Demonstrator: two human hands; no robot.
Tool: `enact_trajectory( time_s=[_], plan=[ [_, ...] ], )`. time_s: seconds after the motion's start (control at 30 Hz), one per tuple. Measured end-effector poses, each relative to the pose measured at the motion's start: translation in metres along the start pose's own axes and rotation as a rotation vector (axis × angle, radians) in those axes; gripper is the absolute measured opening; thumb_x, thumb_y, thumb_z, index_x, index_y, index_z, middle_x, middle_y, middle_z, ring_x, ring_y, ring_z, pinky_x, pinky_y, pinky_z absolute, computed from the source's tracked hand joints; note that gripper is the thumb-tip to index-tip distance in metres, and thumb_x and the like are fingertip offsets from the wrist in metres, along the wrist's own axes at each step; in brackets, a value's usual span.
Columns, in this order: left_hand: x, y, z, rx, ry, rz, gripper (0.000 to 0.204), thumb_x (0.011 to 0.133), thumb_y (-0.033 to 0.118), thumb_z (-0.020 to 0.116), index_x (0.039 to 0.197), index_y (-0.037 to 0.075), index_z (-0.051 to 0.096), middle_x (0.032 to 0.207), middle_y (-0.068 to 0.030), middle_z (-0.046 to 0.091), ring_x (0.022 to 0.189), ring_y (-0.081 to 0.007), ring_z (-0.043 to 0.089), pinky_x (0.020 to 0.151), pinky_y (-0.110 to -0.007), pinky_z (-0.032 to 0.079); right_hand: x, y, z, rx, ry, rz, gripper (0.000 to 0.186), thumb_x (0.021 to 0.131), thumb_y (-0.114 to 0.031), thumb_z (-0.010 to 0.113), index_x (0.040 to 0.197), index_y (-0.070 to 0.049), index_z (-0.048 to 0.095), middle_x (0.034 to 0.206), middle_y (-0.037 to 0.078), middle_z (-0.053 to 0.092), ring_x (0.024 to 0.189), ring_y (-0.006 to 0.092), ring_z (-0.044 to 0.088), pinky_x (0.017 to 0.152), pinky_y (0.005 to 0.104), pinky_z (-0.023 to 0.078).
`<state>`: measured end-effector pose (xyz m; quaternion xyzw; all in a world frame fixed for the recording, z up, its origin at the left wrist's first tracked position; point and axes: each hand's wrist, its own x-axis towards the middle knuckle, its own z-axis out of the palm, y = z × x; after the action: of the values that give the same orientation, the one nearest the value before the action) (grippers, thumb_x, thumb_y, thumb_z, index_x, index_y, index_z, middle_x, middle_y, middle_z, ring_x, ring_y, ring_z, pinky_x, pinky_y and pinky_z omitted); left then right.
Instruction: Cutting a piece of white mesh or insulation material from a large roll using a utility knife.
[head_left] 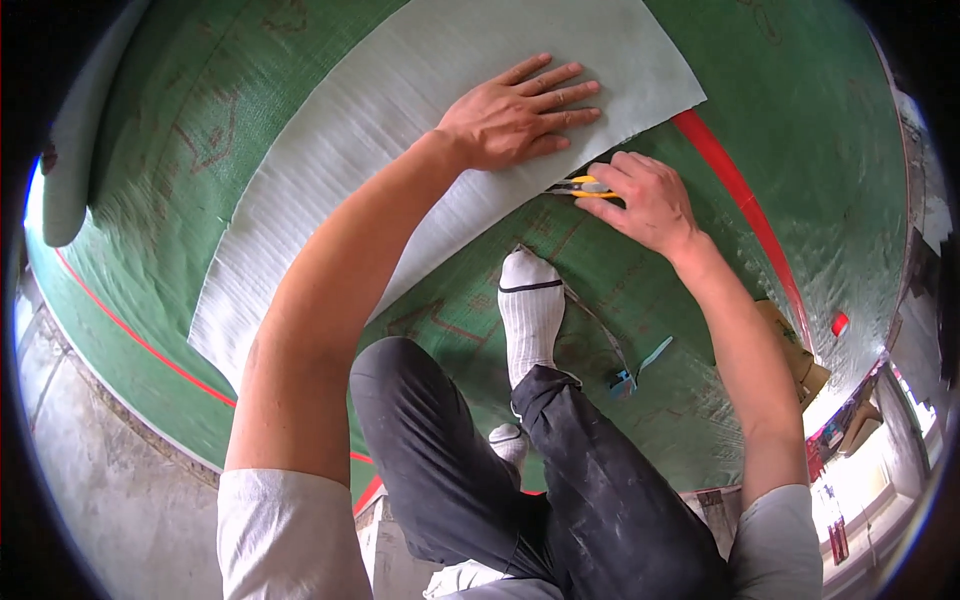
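A long white sheet of ribbed material point(345, 145) lies across the green floor covering point(230, 120). My left hand point(515, 115) rests flat on the sheet, fingers spread, close to its near edge. Just below and right of it, my right hand point(645, 195) grips a yellow and black utility knife point(580, 187). The knife's front end points left at the sheet's near edge; I cannot make out how far the blade reaches. My white-socked foot point(530, 300) stands on the green covering, below the knife.
A red tape strip point(745, 200) runs down the right side. Near my foot lie a thin strap point(600, 325) and a small blue object point(622, 382). A piece of cardboard point(795, 350) sits beyond my right forearm; a grey roll point(75, 170) stands at far left.
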<state>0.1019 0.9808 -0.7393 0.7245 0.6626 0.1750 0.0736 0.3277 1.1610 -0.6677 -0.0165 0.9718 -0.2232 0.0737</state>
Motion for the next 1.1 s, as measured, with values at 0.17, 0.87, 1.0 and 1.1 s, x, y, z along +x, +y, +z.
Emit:
enact_trajectory(
  time_s=[0.17,0.87,1.0,1.1],
  plan=[
    [-0.002,0.0,0.006,0.006,-0.001,-0.03,0.059,0.118,0.05,0.049,0.174,0.032,0.045,0.186,0.0013,0.033,0.173,-0.0261,0.025,0.144,-0.053,0.017,0.006,-0.008,0.004,0.024,-0.03,-0.034,0.035,0.091,-0.036,0.09,0.11,-0.011,0.076,0.095,0.007,0.068,0.089,0.0303,0.072,0.078,0.0454,0.059],
    [0.003,0.0,0.013,0.022,0.048,-0.002,0.059,0.118,0.051,0.05,0.173,0.034,0.045,0.186,0.002,0.034,0.172,-0.0261,0.028,0.144,-0.053,0.019,0.001,-0.031,0.01,0.009,-0.058,-0.044,0.037,0.09,-0.038,0.091,0.11,-0.01,0.077,0.093,0.008,0.067,0.088,0.0307,0.071,0.077,0.046,0.059],
    [0.001,0.001,0.01,0.036,0.048,-0.025,0.06,0.117,0.054,0.049,0.174,0.034,0.045,0.185,0.0033,0.035,0.172,-0.0245,0.028,0.144,-0.052,0.018,0.004,-0.043,0.017,0.033,-0.031,-0.076,0.038,0.089,-0.037,0.091,0.111,-0.009,0.077,0.092,0.008,0.066,0.088,0.0305,0.072,0.077,0.0458,0.059],
    [0.0,0.002,0.012,0.056,0.063,-0.025,0.06,0.117,0.055,0.048,0.173,0.034,0.046,0.185,0.004,0.036,0.172,-0.0235,0.028,0.144,-0.052,0.018,0.003,-0.049,0.021,0.061,-0.059,-0.073,0.038,0.089,-0.037,0.091,0.112,-0.01,0.077,0.092,0.008,0.067,0.089,0.0306,0.072,0.078,0.0452,0.059]
  ],
)
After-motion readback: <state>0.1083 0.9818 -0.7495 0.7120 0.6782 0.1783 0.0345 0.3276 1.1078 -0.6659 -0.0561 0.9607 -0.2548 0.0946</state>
